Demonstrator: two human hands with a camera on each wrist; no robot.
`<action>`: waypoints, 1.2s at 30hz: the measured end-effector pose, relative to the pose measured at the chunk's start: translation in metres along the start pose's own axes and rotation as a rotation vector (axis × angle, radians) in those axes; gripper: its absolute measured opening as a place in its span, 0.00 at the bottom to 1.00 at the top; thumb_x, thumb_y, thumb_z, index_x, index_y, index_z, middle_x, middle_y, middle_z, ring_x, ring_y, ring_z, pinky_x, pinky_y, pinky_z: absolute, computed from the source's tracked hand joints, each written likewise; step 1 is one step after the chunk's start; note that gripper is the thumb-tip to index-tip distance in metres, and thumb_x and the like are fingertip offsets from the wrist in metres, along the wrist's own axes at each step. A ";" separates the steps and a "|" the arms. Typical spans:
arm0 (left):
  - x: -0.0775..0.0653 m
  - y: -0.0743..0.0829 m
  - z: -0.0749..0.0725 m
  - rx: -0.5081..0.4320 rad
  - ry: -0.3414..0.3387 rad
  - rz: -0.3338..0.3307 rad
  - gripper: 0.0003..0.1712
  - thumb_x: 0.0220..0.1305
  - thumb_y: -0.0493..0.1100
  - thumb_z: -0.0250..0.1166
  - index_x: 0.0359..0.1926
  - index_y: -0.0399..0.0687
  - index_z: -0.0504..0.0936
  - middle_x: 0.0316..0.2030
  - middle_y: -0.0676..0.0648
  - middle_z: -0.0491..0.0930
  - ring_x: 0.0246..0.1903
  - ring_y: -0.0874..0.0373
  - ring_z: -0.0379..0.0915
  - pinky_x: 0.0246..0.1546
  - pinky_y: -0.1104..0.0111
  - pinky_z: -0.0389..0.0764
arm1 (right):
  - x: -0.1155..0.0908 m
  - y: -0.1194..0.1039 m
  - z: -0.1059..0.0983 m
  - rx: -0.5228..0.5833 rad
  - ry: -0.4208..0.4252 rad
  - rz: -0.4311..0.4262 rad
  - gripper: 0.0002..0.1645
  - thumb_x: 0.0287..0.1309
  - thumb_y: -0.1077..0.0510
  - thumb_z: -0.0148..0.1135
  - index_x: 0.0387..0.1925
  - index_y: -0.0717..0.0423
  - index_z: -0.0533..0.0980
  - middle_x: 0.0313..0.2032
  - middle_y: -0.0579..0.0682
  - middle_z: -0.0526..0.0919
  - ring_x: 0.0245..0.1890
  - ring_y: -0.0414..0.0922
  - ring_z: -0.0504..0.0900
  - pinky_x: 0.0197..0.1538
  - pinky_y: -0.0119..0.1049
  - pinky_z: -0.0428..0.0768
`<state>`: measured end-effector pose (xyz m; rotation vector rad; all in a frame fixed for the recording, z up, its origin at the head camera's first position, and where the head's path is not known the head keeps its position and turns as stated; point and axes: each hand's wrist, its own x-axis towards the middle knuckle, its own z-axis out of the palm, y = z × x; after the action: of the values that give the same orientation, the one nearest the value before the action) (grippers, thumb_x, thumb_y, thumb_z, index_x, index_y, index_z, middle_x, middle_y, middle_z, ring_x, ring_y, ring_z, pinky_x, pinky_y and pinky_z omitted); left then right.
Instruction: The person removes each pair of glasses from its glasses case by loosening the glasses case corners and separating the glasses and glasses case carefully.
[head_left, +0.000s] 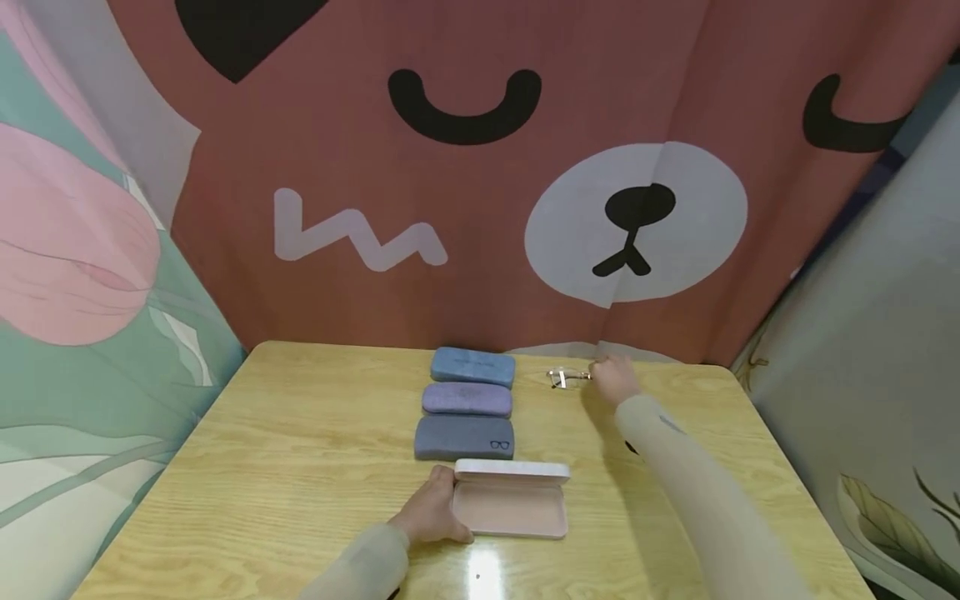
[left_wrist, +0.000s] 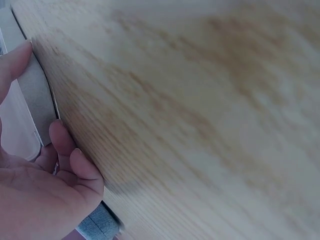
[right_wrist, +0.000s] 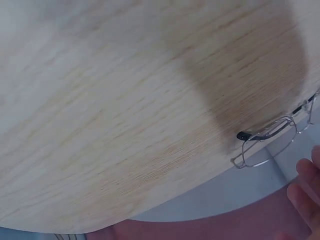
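My left hand (head_left: pixel 431 508) grips the left end of a pale pink hard eyeglass case (head_left: pixel 510 512), its lid raised and its inside facing up. In the left wrist view, the thumb and fingers curl over the edge of the case (left_wrist: pixel 37 97). At the far side of the table, my right hand (head_left: pixel 617 382) is at the right end of a pair of thin-framed eyeglasses (head_left: pixel 566 377). The right wrist view shows the eyeglasses (right_wrist: pixel 270 134) beside partly curled fingers (right_wrist: pixel 305 197). The thumb is out of that view, so I cannot tell whether the hand pinches the frame.
Three closed eyeglass cases lie in a column behind the pink one: a grey one (head_left: pixel 457 439), a purple one (head_left: pixel 467 399) and a blue one (head_left: pixel 472 365). A bear-print curtain (head_left: pixel 450 300) hangs along the far edge of the wooden table (head_left: pixel 315 433).
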<state>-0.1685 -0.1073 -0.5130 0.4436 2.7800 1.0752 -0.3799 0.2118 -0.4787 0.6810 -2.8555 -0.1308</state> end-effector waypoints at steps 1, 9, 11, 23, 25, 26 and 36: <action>0.000 -0.001 0.001 -0.004 -0.002 0.002 0.45 0.29 0.41 0.83 0.49 0.29 0.69 0.43 0.44 0.68 0.42 0.47 0.72 0.53 0.54 0.75 | -0.004 0.000 -0.001 0.003 -0.002 0.003 0.06 0.52 0.70 0.67 0.33 0.60 0.84 0.35 0.56 0.84 0.37 0.56 0.79 0.46 0.61 0.74; -0.002 -0.001 0.001 -0.004 0.002 -0.003 0.46 0.29 0.41 0.83 0.50 0.28 0.69 0.43 0.43 0.68 0.42 0.46 0.73 0.52 0.53 0.75 | -0.026 -0.005 -0.009 0.018 0.055 -0.009 0.05 0.52 0.68 0.67 0.33 0.60 0.84 0.38 0.56 0.85 0.40 0.55 0.79 0.46 0.60 0.74; -0.002 -0.001 0.001 -0.008 0.000 -0.010 0.47 0.29 0.41 0.82 0.51 0.28 0.69 0.43 0.43 0.68 0.42 0.45 0.73 0.52 0.53 0.75 | -0.032 -0.005 -0.010 0.031 0.069 -0.005 0.05 0.52 0.68 0.67 0.33 0.60 0.84 0.37 0.54 0.85 0.37 0.53 0.78 0.42 0.56 0.74; -0.003 0.001 0.000 -0.022 -0.014 -0.020 0.49 0.30 0.40 0.83 0.54 0.25 0.68 0.45 0.41 0.68 0.44 0.44 0.73 0.53 0.52 0.74 | -0.054 -0.009 -0.017 0.076 0.154 0.024 0.03 0.55 0.66 0.66 0.27 0.58 0.82 0.32 0.53 0.83 0.31 0.51 0.75 0.36 0.52 0.71; -0.003 0.002 -0.001 -0.022 -0.013 -0.022 0.48 0.30 0.39 0.83 0.54 0.25 0.68 0.44 0.41 0.68 0.44 0.44 0.73 0.53 0.52 0.74 | -0.057 -0.010 -0.020 0.081 0.174 0.016 0.02 0.54 0.66 0.68 0.27 0.58 0.82 0.31 0.53 0.84 0.30 0.51 0.75 0.35 0.51 0.70; -0.003 0.002 -0.001 -0.025 -0.013 -0.023 0.48 0.30 0.39 0.83 0.54 0.25 0.68 0.44 0.41 0.68 0.44 0.44 0.73 0.53 0.51 0.74 | -0.058 -0.011 -0.021 0.087 0.182 0.015 0.02 0.54 0.66 0.68 0.28 0.59 0.83 0.31 0.53 0.84 0.30 0.51 0.75 0.34 0.50 0.70; -0.003 0.001 0.000 -0.029 -0.009 -0.015 0.48 0.30 0.39 0.82 0.52 0.26 0.68 0.43 0.41 0.68 0.44 0.44 0.73 0.53 0.51 0.74 | -0.070 -0.018 -0.029 0.126 0.197 0.034 0.02 0.53 0.65 0.69 0.29 0.57 0.83 0.31 0.52 0.83 0.32 0.53 0.77 0.36 0.52 0.73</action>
<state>-0.1653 -0.1078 -0.5126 0.4227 2.7524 1.1058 -0.3049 0.2268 -0.4654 0.6305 -2.7006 0.1166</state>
